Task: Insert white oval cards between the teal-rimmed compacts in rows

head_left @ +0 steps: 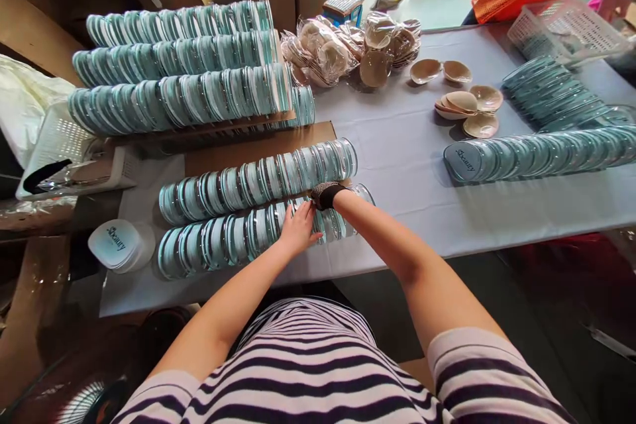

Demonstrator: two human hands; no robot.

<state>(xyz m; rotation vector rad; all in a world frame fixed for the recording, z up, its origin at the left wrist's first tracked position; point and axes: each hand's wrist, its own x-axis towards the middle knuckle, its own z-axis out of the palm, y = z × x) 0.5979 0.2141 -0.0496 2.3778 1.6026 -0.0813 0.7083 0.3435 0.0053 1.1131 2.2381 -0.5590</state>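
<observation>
My left hand (298, 228) is bare and lies on the nearer row of clear, rounded plastic pieces (218, 242), its fingers stretched and thumb apart. My right hand (326, 196), in a dark mesh glove, touches the same row beside the left fingertips. Its own fingers are hidden, so what it grips cannot be made out. Just behind runs a second row of the same pieces (258, 175), on edge along a cardboard sheet (318, 134). A short stack of white, printed rounded pieces (119, 245) lies at the row's left end.
Several more rows (179, 103) rise on cardboard at back left. Beige shell-like bowls (424, 71) lie loose behind, near bagged bowls (322, 53). A row of printed clear pieces (541, 156) lies at right. White baskets (566, 30) stand at the back right and left.
</observation>
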